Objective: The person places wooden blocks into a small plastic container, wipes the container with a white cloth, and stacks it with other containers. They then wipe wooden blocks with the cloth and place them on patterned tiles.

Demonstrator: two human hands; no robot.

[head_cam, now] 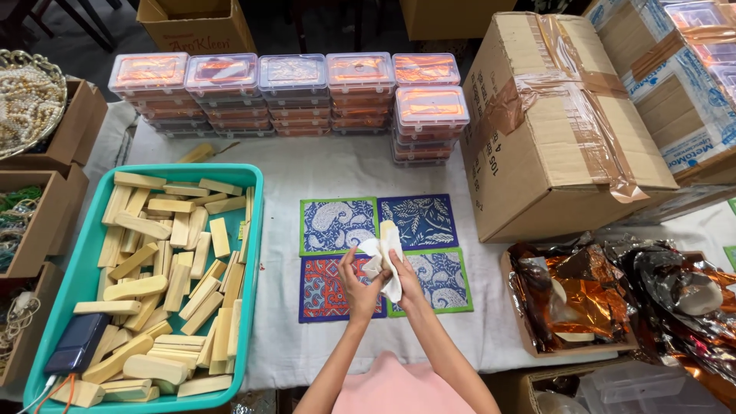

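Observation:
Both my hands meet over the middle of the table. My left hand (357, 287) and my right hand (404, 280) together grip a pale wooden block (387, 230) wrapped partly in a white cloth (381, 257). Beneath them lie four patterned fabric mats (429, 221) in a square: blue with green border, dark blue leafy, red and blue, and blue with green border. The block is mostly hidden by the cloth and my fingers.
A teal tray (257, 230) full of several wooden blocks sits at left, with a dark blue device (77, 343) in its corner. Stacked clear plastic boxes (295, 92) line the back. A taped cardboard box (552, 123) and crumpled copper foil (606, 295) are at right.

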